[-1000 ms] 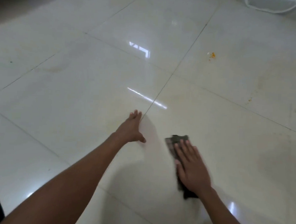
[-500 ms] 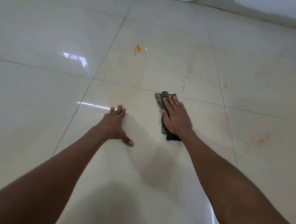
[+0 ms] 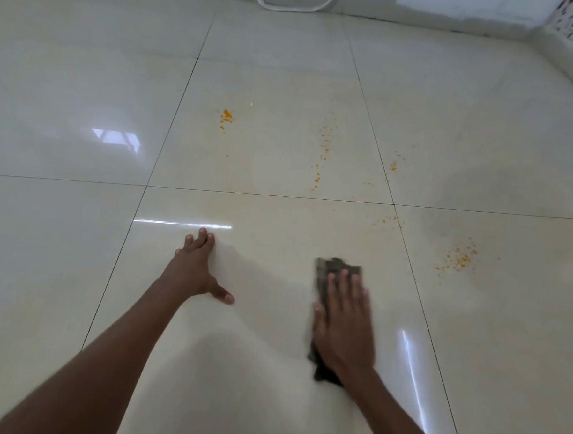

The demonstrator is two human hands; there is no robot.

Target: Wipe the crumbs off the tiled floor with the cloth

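Observation:
A dark checked cloth (image 3: pixel 334 268) lies flat on the glossy cream tiled floor (image 3: pixel 278 223). My right hand (image 3: pixel 344 322) presses on it with straight fingers, covering most of it and slightly blurred. My left hand (image 3: pixel 194 270) rests flat on the tile to the left, fingers spread, thumb out. Orange crumbs lie ahead: a cluster (image 3: pixel 226 116) at the far centre, a thin trail (image 3: pixel 321 155) beyond the cloth, a few specks (image 3: pixel 394 166) further right, and a scattered patch (image 3: pixel 459 257) to the right of the cloth.
A white cable loop (image 3: pixel 291 5) lies by the far wall's skirting (image 3: pixel 454 23). A raised white ledge (image 3: pixel 565 62) with speckled surface runs along the far right corner. Dark grout lines cross the floor.
The cloth and my right hand have slid back toward me and a little right, away from the grout line. The view has shifted, showing more crumbs and the far wall.

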